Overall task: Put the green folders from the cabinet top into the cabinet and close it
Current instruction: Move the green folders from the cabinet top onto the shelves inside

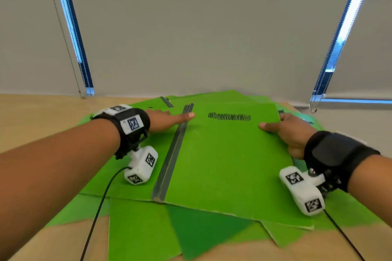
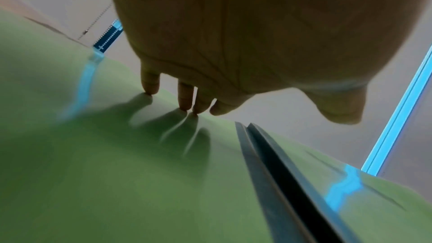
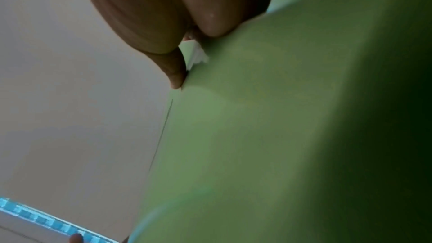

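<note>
Across the frame's lower middle, green folders [image 1: 222, 167] lie fanned on the cabinet top [image 1: 31, 112].
Left hand [image 1: 165, 119] presses flat, fingers [image 2: 149, 84] spread, likely steadying the pile; right hand [image 1: 286, 131] pinches the top folder's edge, its underside grip shown only by the right wrist view.

A light wooden cabinet top [image 1: 31, 112] carries a loose, overlapping heap of green folders [image 1: 222, 165].

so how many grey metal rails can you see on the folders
2. One long grey rail runs along the top folder's left edge; a short one pokes out behind the left hand. More may be hidden.
</note>
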The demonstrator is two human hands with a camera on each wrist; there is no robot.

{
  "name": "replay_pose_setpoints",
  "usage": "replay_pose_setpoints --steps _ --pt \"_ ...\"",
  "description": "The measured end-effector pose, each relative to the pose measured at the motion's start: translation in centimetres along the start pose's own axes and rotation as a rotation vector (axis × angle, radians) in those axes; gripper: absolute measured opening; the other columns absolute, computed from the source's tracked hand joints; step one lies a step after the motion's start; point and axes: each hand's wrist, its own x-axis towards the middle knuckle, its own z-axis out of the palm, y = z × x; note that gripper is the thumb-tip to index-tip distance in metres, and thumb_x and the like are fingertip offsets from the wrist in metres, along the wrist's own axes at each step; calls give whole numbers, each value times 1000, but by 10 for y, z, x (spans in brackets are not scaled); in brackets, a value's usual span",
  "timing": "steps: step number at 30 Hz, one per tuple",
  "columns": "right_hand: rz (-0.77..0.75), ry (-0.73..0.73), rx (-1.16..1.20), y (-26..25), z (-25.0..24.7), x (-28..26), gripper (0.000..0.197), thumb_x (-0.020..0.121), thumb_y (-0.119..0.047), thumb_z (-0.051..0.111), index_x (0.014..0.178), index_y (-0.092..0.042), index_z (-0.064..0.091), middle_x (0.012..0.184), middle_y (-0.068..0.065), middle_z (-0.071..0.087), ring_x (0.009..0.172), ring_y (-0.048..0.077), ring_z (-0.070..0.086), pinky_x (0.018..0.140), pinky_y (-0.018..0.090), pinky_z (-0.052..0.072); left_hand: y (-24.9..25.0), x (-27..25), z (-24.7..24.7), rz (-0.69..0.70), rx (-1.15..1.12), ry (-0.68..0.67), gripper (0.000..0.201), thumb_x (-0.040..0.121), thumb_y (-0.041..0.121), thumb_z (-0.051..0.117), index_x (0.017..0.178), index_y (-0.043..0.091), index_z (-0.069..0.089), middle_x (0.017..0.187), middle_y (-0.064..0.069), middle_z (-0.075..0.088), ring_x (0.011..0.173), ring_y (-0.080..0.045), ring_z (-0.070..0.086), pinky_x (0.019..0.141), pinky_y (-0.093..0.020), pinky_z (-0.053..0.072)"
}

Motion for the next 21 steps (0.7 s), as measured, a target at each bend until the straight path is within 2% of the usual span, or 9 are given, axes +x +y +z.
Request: replay_pose_setpoints --steps 3,6,8,10,13,14,17,19,21 --pt "-146 49 33 -16 3 -19 21 93 -2 55 112 -4 63 100 18 70 62 21 71 55 38 60 -2 -23 5 5 -223 41 114 63 96 17 152 25 23 158 -8 23 143 -30 28 115 -46 25" --pt "-271 117 139 -34 7 -57 33 92 -4 59 123 -9 50 112 20 67 83 29 71 68 46 59 3 -57 8 73 -290 126 139 37 105 17 153 29 17 161 -1 12 144 -28 25 108 -46 38" --pt "-338 144 202 -42 8 -91 42 92 -5 60 129 -10 41 115 17 65 96 34 67 77 51 57 11 -82 5 86 -339 228 147 34 105 19 154 21 11 161 -6 8 144 -31 23 109 -48 37" --pt "-379 147 252 -49 6 -127 40 92 -5 59 127 -14 40 114 13 65 97 33 67 81 52 56 22 -115 -1 105 -425 361 146 41 103 24 153 11 6 160 -13 9 145 -31 21 115 -46 25" --pt "-427 159 298 -57 7 -168 38 92 -6 59 125 -14 41 114 14 65 93 32 67 84 55 55 33 -160 -13 149 -589 434 125 65 92 34 153 9 2 160 -12 13 145 -29 23 114 -41 22" --pt "-445 176 306 -58 7 -179 37 92 -6 59 124 -14 41 115 15 65 93 32 66 85 57 54 36 -171 -18 169 -630 449 120 68 90 34 153 10 5 159 -12 18 143 -28 27 113 -40 24" --pt "-495 228 320 -65 9 -209 36 92 -8 60 123 -12 42 117 15 64 104 35 65 92 57 52 43 -213 -32 307 -772 543 117 57 94 44 144 15 36 141 -9 50 124 -25 52 104 -39 40" --pt "-544 263 301 -69 8 -225 37 92 -9 61 123 -10 42 118 14 63 109 35 63 95 56 50 47 -243 -37 427 -877 575 86 63 76 62 125 18 58 117 -6 68 101 -21 67 92 -39 52" --pt "-572 274 301 -72 5 -241 36 91 -11 62 120 -10 42 118 16 62 110 35 62 96 56 49 51 -271 -38 471 -918 605 53 73 56 70 108 16 69 97 -7 75 86 -22 72 84 -43 57"
